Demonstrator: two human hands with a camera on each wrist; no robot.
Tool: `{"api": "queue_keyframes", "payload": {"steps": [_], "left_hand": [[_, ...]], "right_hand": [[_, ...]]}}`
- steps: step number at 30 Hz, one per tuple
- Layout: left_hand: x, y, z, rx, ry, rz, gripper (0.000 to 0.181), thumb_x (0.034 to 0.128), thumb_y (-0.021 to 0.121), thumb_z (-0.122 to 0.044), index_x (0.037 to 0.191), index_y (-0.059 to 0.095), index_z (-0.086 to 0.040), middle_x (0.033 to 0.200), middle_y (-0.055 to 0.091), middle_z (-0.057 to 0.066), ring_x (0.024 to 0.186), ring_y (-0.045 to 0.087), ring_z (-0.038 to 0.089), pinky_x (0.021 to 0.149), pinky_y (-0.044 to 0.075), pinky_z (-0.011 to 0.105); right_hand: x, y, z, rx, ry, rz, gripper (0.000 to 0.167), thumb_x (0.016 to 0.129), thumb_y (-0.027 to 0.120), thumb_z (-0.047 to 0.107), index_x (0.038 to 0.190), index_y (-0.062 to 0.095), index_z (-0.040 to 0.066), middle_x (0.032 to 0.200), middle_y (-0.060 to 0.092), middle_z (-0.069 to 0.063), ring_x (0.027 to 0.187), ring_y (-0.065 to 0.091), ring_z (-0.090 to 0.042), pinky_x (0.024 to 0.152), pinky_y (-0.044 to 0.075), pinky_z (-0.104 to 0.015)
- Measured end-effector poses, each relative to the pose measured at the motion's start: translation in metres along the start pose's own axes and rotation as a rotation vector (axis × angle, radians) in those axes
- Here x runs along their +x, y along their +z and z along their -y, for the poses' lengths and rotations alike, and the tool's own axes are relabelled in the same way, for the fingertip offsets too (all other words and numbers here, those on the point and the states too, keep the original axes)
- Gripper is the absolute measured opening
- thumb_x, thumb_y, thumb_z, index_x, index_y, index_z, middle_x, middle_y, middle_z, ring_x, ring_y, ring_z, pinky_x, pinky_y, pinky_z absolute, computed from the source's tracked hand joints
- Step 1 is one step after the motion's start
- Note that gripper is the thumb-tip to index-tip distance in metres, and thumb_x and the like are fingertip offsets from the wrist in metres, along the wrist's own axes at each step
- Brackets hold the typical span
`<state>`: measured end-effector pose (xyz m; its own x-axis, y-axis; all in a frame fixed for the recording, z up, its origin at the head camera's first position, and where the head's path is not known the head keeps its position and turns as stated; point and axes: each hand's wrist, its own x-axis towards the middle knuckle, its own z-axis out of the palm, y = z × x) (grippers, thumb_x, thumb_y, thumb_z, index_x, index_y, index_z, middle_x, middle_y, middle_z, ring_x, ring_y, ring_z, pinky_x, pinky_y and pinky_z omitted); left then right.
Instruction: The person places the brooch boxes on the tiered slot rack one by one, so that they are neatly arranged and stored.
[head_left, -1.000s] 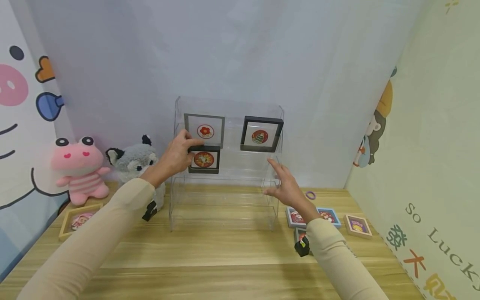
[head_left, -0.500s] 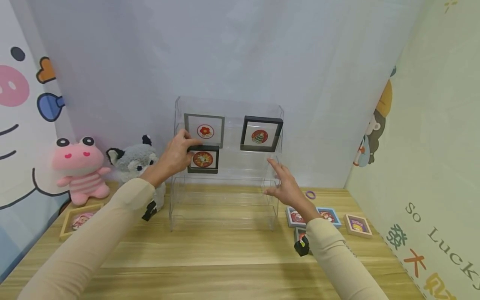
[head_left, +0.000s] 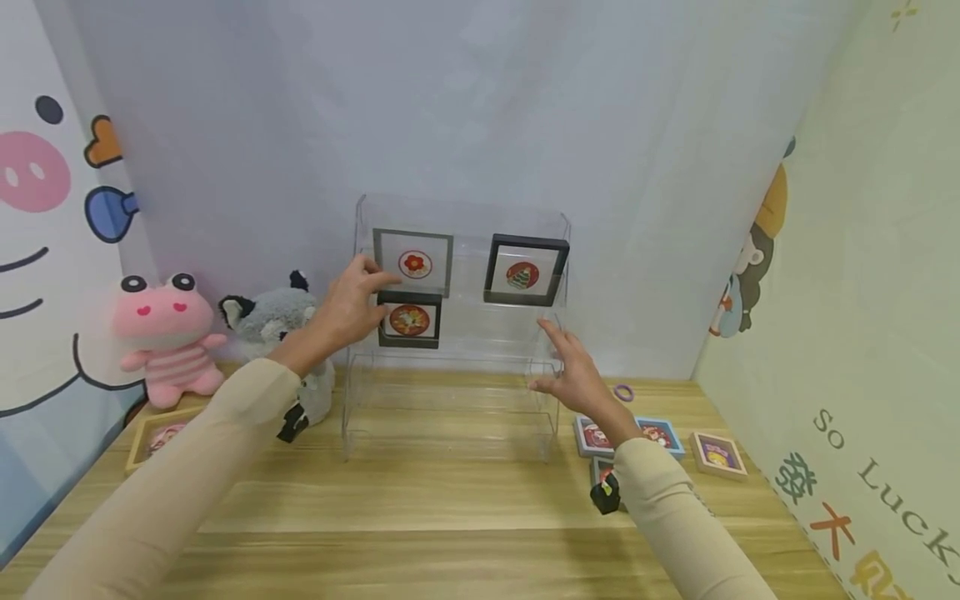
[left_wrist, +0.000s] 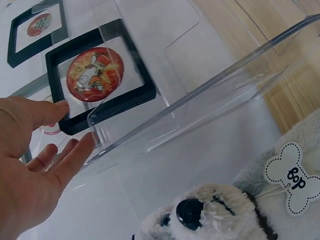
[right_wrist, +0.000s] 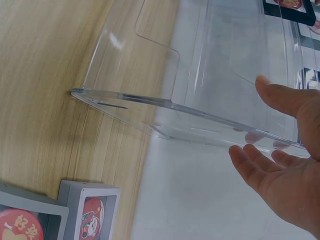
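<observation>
A black frame with a round red and orange picture [head_left: 409, 320] stands on the middle tier of the clear stand [head_left: 450, 433]. At its upper left corner is my left hand [head_left: 347, 307], fingers spread and relaxed. In the left wrist view the thumb of that hand [left_wrist: 25, 165] lies against or just in front of the frame [left_wrist: 127, 100]; contact is unclear. My right hand [head_left: 581, 379] is beside the stand's right side, thumb and fingers apart, holding nothing. Above, on the top tier, are a red-flower frame [head_left: 415, 264] and a tree-picture frame [head_left: 522, 275].
A pink plush [head_left: 168, 333] and a grey plush dog [head_left: 318, 392] sit left of the stand, near a wooden frame [head_left: 142, 442]. On the table at right lie a blue frame [head_left: 660, 433], a light wooden frame [head_left: 717, 454], other small frames and a purple ring [head_left: 623, 392].
My left hand has drawn slightly left and its fingers have loosened from the black frame's corner. That frame remains on the middle tier. The right hand has hardly moved.
</observation>
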<state>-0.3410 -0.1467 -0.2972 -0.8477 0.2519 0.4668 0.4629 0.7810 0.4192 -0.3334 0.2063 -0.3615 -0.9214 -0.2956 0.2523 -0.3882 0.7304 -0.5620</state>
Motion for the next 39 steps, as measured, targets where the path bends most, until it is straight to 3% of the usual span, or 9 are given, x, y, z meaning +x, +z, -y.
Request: {"api": "queue_keyframes", "payload": {"steps": [4,8,13,16,23,29,32,34,39], "left_hand": [[-0.008,-0.008,-0.001,-0.007,-0.002,-0.037,0.044,0.0916,0.065,0.002,0.135,0.06,-0.004,0.131,0.047,0.025,0.1,0.057,0.041,0.073,0.049,0.047],[-0.018,-0.019,-0.001,0.039,-0.001,-0.113,0.043,0.091,0.069,-0.003,0.133,0.062,-0.006,0.13,0.052,0.026,0.097,0.061,0.043,0.076,0.05,0.053],[-0.032,-0.036,0.004,0.024,0.01,-0.18,0.043,0.0886,0.072,-0.004,0.131,0.064,-0.004,0.127,0.055,0.026,0.101,0.06,0.044,0.077,0.05,0.054],[-0.042,-0.046,0.009,0.002,0.0,-0.185,0.043,0.0894,0.073,-0.006,0.131,0.064,-0.005,0.128,0.055,0.025,0.101,0.058,0.042,0.072,0.048,0.049],[-0.065,-0.065,0.028,-0.037,-0.092,-0.147,0.046,0.0948,0.069,-0.014,0.139,0.058,-0.007,0.14,0.048,0.028,0.113,0.056,0.045,0.061,0.042,0.035],[-0.088,-0.08,0.052,-0.054,-0.107,-0.182,0.048,0.0955,0.069,-0.019,0.14,0.057,-0.006,0.142,0.05,0.026,0.115,0.057,0.047,0.075,0.047,0.049],[-0.099,-0.085,0.065,-0.07,-0.165,-0.183,0.05,0.0958,0.068,-0.022,0.142,0.055,-0.007,0.143,0.051,0.026,0.116,0.057,0.046,0.085,0.045,0.057],[-0.107,-0.089,0.074,-0.089,-0.225,-0.176,0.052,0.0968,0.066,-0.025,0.144,0.053,-0.008,0.144,0.05,0.026,0.118,0.055,0.047,0.086,0.046,0.049],[-0.125,-0.094,0.094,-0.125,-0.343,-0.143,0.058,0.0994,0.061,-0.034,0.149,0.045,-0.008,0.148,0.044,0.029,0.124,0.049,0.053,0.089,0.048,0.06]], "right_hand": [[0.0,0.0,-0.001,-0.003,0.003,0.005,0.098,0.081,0.083,0.011,0.159,0.024,0.02,0.157,0.025,-0.031,0.13,0.05,-0.05,0.104,0.042,-0.065],[0.0,-0.001,-0.001,-0.01,-0.013,-0.005,0.097,0.081,0.083,0.011,0.159,0.024,0.018,0.157,0.025,-0.032,0.13,0.049,-0.051,0.104,0.04,-0.066],[0.0,-0.002,-0.002,-0.008,-0.017,-0.005,0.097,0.081,0.083,0.01,0.158,0.024,0.017,0.157,0.025,-0.032,0.128,0.05,-0.051,0.103,0.042,-0.066],[-0.001,-0.003,-0.003,-0.007,-0.018,-0.008,0.097,0.081,0.083,0.01,0.158,0.024,0.017,0.157,0.025,-0.032,0.128,0.051,-0.051,0.102,0.042,-0.066],[-0.002,-0.004,-0.006,-0.011,-0.025,-0.016,0.098,0.08,0.083,0.007,0.158,0.024,0.016,0.155,0.028,-0.031,0.127,0.052,-0.051,0.102,0.043,-0.065],[-0.004,-0.004,-0.007,0.008,-0.019,-0.014,0.098,0.08,0.083,0.007,0.159,0.025,0.017,0.155,0.029,-0.029,0.128,0.052,-0.05,0.1,0.045,-0.064],[-0.005,-0.004,-0.007,0.009,-0.024,-0.017,0.098,0.08,0.083,0.007,0.159,0.025,0.018,0.155,0.029,-0.03,0.127,0.052,-0.05,0.1,0.045,-0.064],[-0.006,-0.005,-0.006,0.008,-0.029,-0.018,0.098,0.08,0.083,0.007,0.158,0.025,0.018,0.155,0.029,-0.03,0.127,0.052,-0.05,0.1,0.045,-0.064],[-0.005,-0.006,-0.007,0.007,-0.037,-0.022,0.098,0.08,0.083,0.008,0.158,0.025,0.017,0.155,0.028,-0.03,0.127,0.052,-0.051,0.099,0.046,-0.064]]}}
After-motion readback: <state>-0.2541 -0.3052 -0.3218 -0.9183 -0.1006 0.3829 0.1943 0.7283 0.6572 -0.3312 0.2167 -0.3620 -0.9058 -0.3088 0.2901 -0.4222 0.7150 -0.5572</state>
